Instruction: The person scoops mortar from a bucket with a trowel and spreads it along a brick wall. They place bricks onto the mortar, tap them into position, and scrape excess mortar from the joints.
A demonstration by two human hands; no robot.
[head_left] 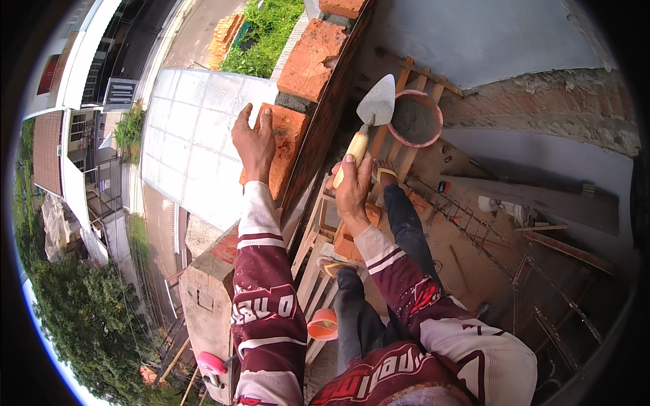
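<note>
My left hand [256, 143] is beside the outer edge of an orange brick [288, 139] on the wall top, thumb and fingers apart. The thumb overlaps the brick's corner; whether it presses on it I cannot tell. My right hand [353, 193] is wrapped round the wooden handle of a trowel [376, 101]. Its grey metal blade points up and away, with no large load of mortar on it. Farther along the wall sits another brick [313, 59], with grey mortar [296, 103] in the gap between the two.
A round bucket of grey mortar [414, 118] stands right of the trowel on wooden planks. My sandalled feet are on a slatted wooden platform [315, 264] high above the floor. A small orange pail [322, 325] and a concrete post [206, 298] are near my left arm. Outside lies a pale roof [196, 142].
</note>
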